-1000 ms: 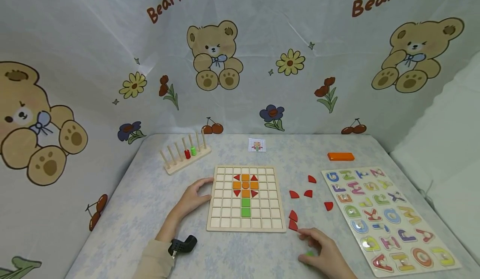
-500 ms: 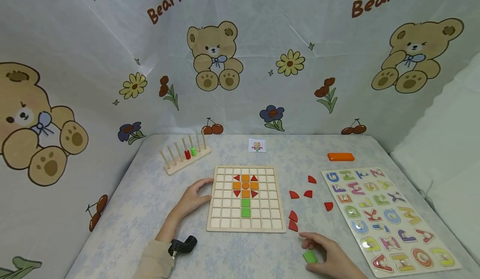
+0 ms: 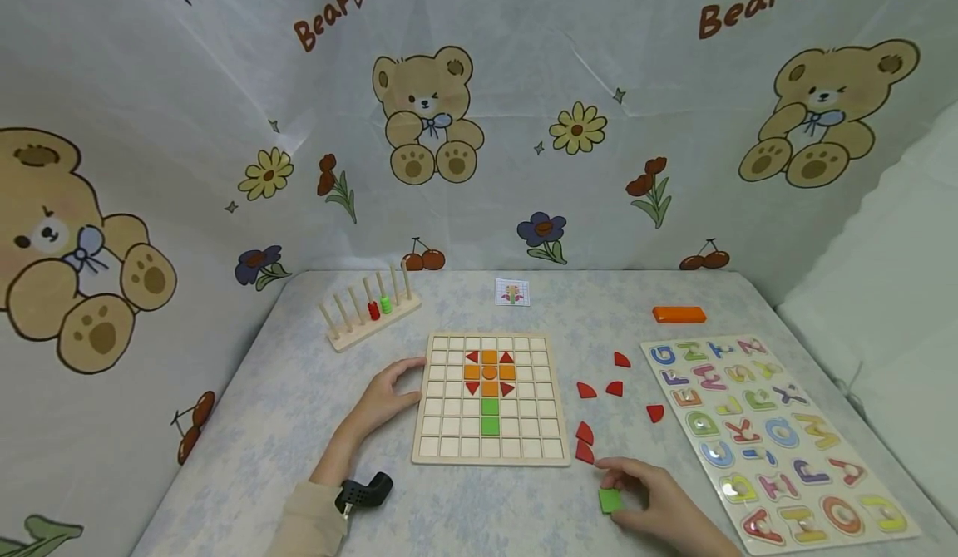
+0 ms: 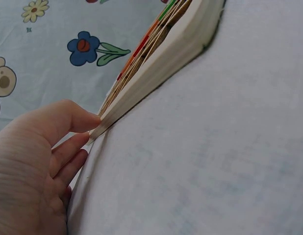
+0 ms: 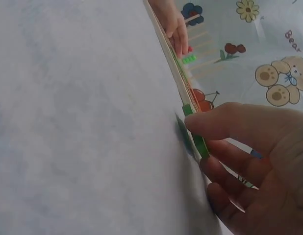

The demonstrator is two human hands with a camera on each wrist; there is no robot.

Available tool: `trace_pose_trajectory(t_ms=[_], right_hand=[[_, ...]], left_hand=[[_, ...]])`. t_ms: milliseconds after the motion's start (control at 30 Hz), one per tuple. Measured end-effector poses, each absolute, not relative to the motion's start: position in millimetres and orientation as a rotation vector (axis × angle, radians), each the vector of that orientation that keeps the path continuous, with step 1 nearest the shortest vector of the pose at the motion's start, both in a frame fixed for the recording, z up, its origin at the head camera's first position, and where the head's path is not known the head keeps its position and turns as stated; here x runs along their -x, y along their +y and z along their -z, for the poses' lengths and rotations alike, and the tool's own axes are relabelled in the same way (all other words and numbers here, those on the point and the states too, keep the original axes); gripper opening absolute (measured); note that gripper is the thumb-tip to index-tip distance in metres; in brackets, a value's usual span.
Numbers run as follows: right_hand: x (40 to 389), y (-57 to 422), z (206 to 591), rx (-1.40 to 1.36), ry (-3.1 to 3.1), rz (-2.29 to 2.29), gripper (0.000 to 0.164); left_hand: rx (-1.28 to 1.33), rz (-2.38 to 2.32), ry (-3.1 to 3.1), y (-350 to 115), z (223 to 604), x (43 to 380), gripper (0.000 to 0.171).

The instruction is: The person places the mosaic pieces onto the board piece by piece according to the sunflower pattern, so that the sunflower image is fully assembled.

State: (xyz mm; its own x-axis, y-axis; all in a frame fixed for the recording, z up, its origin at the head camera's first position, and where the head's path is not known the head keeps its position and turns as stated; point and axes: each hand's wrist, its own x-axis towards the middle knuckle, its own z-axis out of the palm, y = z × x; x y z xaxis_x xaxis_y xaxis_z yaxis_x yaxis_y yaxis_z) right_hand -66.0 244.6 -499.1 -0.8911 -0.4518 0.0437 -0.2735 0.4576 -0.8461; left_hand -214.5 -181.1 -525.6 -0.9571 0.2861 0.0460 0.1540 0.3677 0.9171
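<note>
A wooden grid board (image 3: 451, 446) lies mid-table, with orange squares, an orange circle (image 3: 490, 372), red triangles (image 3: 472, 388) and two green squares (image 3: 490, 426) set in its cells. My left hand (image 3: 385, 396) rests at the board's left edge, thumb and fingertips touching the rim; in the left wrist view the hand (image 4: 41, 156) meets that rim. Right of the board's near corner, my right hand (image 3: 653, 499) pinches a green square tile (image 3: 609, 501) between thumb and fingers. In the right wrist view the tile (image 5: 200, 146) is tilted, partly covered by the thumb.
Several red quarter-circle pieces (image 3: 587, 390) lie right of the board. Farther right is an alphabet puzzle board (image 3: 748, 449), with an orange block (image 3: 678, 314) behind it. A pegged wooden counting stand (image 3: 372, 322) and a small pattern card (image 3: 512, 292) stand at the back.
The green square tile, mostly covered by my right hand at first, now shows at the fingertips and has shifted slightly left. My left hand stays at the board's edge.
</note>
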Motion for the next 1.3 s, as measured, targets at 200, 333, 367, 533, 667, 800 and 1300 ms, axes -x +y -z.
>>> trace_pose_trajectory(t_ms=[200,333,367,533,667,800,1300], right_hand=[[84.1,231.7,494.0,0.469,2.671,1.395,0.049],[99.4,217.0,493.7,0.392,2.769,1.395,0.047],[103.2,212.6,493.3,0.388,2.785,1.399,0.046],[119.3,190.7,488.5,0.522,2.803,1.443,0.047],[129.3,172.4,483.8,0.677,2.800,1.439,0.045],[136.3,152.7,481.4,0.727,2.777,1.437,0.044],[137.2,108.5,494.8,0.755,2.560,1.516,0.041]], left_hand=[[-0.413,-1.645,2.504,-181.1,525.4,214.2,0.055],[-0.408,-1.651,2.503,-181.7,524.0,213.8,0.055],[-0.407,-1.649,2.503,-181.7,523.8,213.8,0.055],[-0.402,-1.648,2.500,-181.2,523.1,213.9,0.055],[-0.411,-1.640,2.503,-180.9,523.2,214.2,0.055],[-0.423,-1.636,2.509,-180.8,523.8,214.0,0.056],[-0.410,-1.618,2.520,-179.6,523.4,213.4,0.055]])
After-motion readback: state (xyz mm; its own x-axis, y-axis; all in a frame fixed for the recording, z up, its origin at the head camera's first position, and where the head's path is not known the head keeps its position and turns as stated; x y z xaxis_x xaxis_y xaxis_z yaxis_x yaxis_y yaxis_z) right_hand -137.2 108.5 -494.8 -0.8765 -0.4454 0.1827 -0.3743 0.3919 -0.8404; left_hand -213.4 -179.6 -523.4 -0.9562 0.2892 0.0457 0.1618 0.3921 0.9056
